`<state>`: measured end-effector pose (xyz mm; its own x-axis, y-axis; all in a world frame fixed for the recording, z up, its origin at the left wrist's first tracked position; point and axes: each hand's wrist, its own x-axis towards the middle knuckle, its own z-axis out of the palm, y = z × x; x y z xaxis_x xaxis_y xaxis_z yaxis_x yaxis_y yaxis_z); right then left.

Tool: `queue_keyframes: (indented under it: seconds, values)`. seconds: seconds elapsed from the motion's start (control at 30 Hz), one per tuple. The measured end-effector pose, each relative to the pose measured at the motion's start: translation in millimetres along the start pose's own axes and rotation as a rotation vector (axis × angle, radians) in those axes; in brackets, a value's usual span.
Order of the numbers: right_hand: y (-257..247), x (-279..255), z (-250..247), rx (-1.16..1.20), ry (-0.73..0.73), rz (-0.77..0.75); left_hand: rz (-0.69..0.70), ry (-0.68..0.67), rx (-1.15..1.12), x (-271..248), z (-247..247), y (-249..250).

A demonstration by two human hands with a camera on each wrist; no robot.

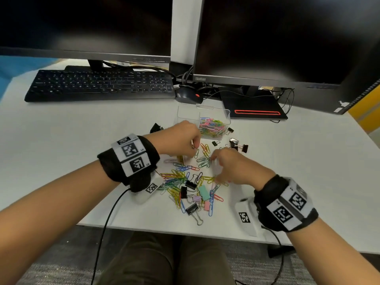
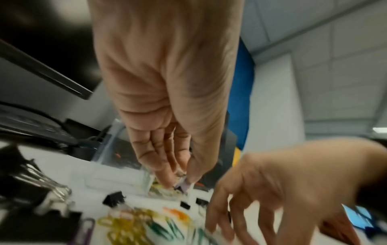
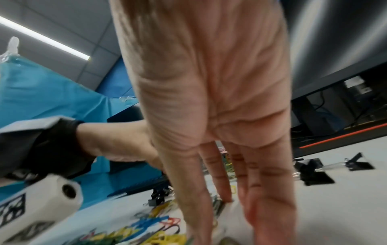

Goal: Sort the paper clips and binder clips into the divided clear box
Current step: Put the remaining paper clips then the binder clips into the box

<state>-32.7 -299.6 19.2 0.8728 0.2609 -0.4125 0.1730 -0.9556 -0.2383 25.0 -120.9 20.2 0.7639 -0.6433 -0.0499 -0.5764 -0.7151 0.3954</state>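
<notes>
The clear divided box (image 1: 224, 117) stands beyond my hands; its right compartment holds many coloured paper clips (image 1: 212, 128), and the left compartment (image 1: 188, 115) looks bare. My left hand (image 1: 194, 146) hovers just in front of the box and pinches a small lilac binder clip (image 2: 181, 186) between thumb and fingers. My right hand (image 1: 214, 169) reaches down with fairly straight fingers, whose tips (image 3: 227, 198) touch the loose paper clips (image 1: 178, 177) on the table. Black binder clips (image 1: 190, 184) and pastel binder clips (image 1: 203, 192) lie mixed into that pile.
More black binder clips (image 1: 238, 145) lie right of the box, and one (image 1: 156, 127) lies left of it. A keyboard (image 1: 98, 85), mouse (image 1: 189, 95) and monitor base (image 1: 255, 108) sit behind. The table's front edge (image 1: 164, 229) is close below the pile.
</notes>
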Motion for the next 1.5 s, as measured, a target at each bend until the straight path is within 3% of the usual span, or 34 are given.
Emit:
queue_keyframes:
  seconds: [0.13,0.27,0.53,0.63,0.7,0.8,0.9,1.03,1.2,1.5]
  values:
    - [-14.8,15.5,1.3,0.047,0.083,-0.133,-0.076,0.134,-0.122,-10.1,-19.2,-17.7]
    - [-20.6,30.3,-4.7,0.066,0.150,-0.191,-0.153,0.173,-0.052,-21.4,-30.9,-36.1]
    - [-31.7,43.7,-2.1,-0.035,-0.002,-0.351,-0.248,-0.006,0.209,-27.3,-22.6,-48.6]
    - [-20.3,36.0,-1.0,0.028,0.065,-0.318,-0.237,-0.042,0.274,-28.1,-20.3,-50.7]
    - [-10.1,33.1,-2.0,0.041,0.138,-0.213,-0.213,-0.048,0.306,-27.3,-19.9,-48.8]
    - [-3.9,33.7,0.1,-0.036,0.109,-0.128,-0.190,-0.079,0.242,-26.8,-20.0,-39.3]
    - [-9.7,30.8,5.7,-0.106,0.029,-0.189,-0.171,-0.154,0.202,-29.0,-15.2,-26.2]
    - [-16.3,25.9,8.1,-0.057,0.081,-0.237,-0.144,-0.198,0.248,-28.6,-3.7,-19.2]
    - [-25.2,30.1,7.1,-0.080,0.082,-0.221,-0.080,-0.084,0.218,-21.5,-6.2,-17.0]
    - [-36.3,37.8,4.8,-0.132,0.156,-0.283,-0.086,-0.122,0.372,-20.0,-6.7,-25.3]
